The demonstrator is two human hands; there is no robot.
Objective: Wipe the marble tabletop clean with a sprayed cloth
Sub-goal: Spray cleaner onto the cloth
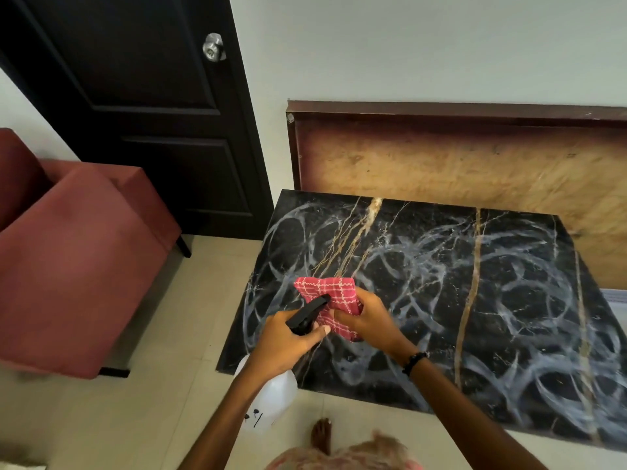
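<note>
The black marble tabletop (458, 300) has gold veins and is covered in whitish swirled smears. My right hand (369, 320) holds a folded red checked cloth (334, 296) above the tabletop's left part. My left hand (288, 344) grips a spray bottle (274, 398) by its black trigger head, whose nozzle points at the cloth from close by. The bottle's translucent white body hangs below my left wrist, beyond the table's near-left edge.
A dark red upholstered chair (78, 266) stands to the left on the pale tiled floor. A dark door (142, 113) is behind it. A wooden board (475, 171) leans on the wall behind the table. My bare foot (320, 435) is near the table's front edge.
</note>
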